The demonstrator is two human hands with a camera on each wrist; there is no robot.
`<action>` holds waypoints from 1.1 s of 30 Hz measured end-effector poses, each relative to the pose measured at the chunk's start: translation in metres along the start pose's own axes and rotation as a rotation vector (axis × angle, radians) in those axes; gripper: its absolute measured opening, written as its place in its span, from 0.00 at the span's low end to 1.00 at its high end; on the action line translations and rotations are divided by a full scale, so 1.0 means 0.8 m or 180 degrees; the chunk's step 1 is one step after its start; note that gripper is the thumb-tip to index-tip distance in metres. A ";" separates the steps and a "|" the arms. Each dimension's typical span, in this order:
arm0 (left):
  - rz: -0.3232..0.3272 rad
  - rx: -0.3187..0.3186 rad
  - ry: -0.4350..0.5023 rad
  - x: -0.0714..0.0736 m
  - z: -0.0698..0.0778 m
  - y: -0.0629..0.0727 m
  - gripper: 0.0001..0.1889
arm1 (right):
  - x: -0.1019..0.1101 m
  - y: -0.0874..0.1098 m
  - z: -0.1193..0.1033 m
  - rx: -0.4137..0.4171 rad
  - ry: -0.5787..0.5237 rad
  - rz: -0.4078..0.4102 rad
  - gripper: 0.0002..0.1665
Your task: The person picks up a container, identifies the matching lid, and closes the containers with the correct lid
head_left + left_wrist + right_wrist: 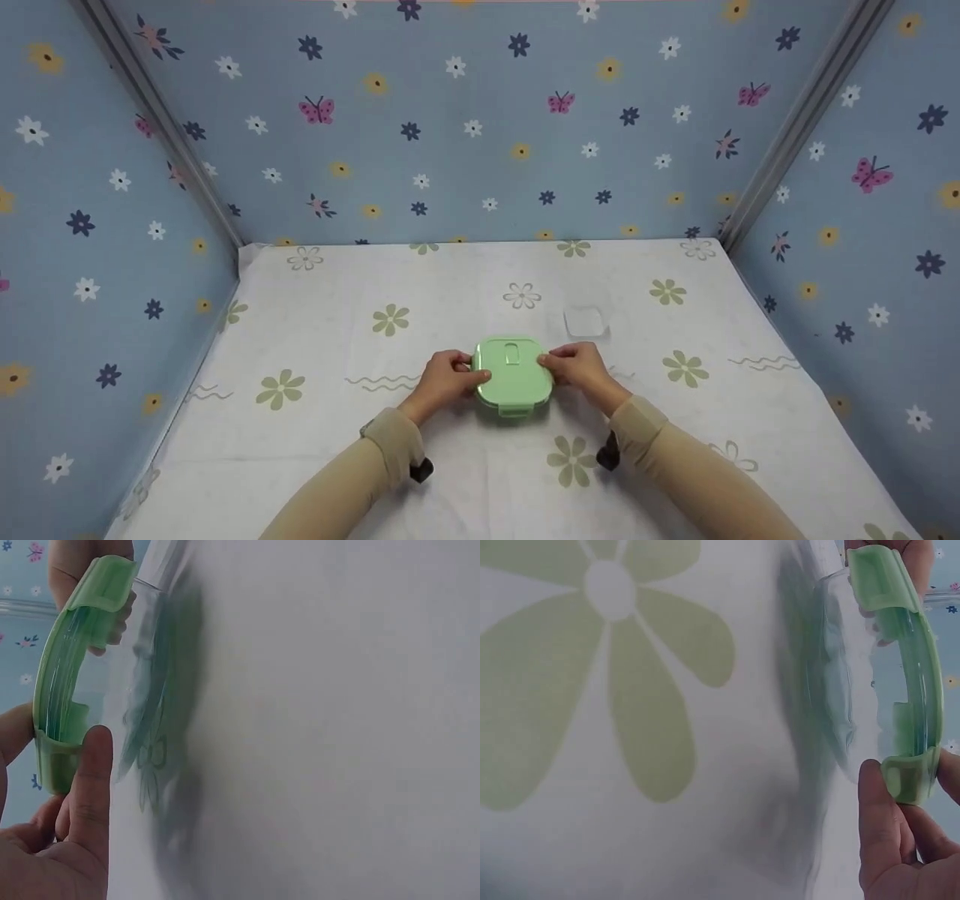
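A glass food container with a light green snap lid (514,375) sits on the cloth, its clear glass body (836,675) visible beneath the lid in the wrist views. From the left side, my left hand (448,381) pinches the lid's edge at a side latch (56,765), thumb on top and fingers below. On the opposite side my right hand (583,369) grips the other side latch (911,778) in the same way. The front latch (516,411) faces me and lies down along the rim.
Behind the right hand, a small clear square item (585,322) lies on the cloth. The table wears a white cloth with green flowers (390,320). Blue patterned walls (465,97) stand on three sides, with grey metal posts (795,127) in the back corners.
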State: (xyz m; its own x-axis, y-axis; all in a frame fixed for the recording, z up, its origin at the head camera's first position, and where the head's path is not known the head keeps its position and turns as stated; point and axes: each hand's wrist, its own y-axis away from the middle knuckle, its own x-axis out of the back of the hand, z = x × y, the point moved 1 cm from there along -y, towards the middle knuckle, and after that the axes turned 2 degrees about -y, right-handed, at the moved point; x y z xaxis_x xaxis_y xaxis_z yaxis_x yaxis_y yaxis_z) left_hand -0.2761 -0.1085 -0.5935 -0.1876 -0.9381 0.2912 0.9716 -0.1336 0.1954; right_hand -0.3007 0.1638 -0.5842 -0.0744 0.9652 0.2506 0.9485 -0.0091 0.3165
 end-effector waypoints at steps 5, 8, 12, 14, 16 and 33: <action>0.0093 -0.0030 0.0028 0.006 0.006 -0.009 0.22 | -0.003 -0.007 -0.012 -0.0006 -0.0017 0.0038 0.20; 0.0135 -0.0003 0.0081 0.009 0.007 -0.015 0.23 | -0.004 -0.011 -0.019 -0.0002 -0.0034 0.0022 0.22; 0.0210 0.0040 0.0145 0.015 0.008 -0.019 0.24 | -0.007 -0.014 -0.029 0.0010 -0.0049 -0.0036 0.24; 0.0249 0.0053 0.0195 0.019 0.009 -0.021 0.24 | -0.009 -0.017 -0.033 0.0036 -0.0123 -0.0085 0.26; 0.0290 0.0045 0.0257 0.022 0.011 -0.023 0.25 | -0.011 -0.019 -0.038 0.0087 -0.0174 -0.0117 0.27; 0.0634 -0.0049 0.0322 0.050 0.019 -0.050 0.24 | -0.037 -0.047 -0.056 0.0537 -0.0141 -0.0217 0.35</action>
State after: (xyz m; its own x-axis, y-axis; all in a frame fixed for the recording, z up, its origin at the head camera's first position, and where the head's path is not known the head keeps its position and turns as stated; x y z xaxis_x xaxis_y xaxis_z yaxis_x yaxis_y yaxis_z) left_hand -0.3244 -0.1356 -0.5754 0.0231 -0.9736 0.2272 0.9902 0.0535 0.1288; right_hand -0.3477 0.1241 -0.5627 -0.1303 0.9727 0.1920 0.9802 0.0972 0.1726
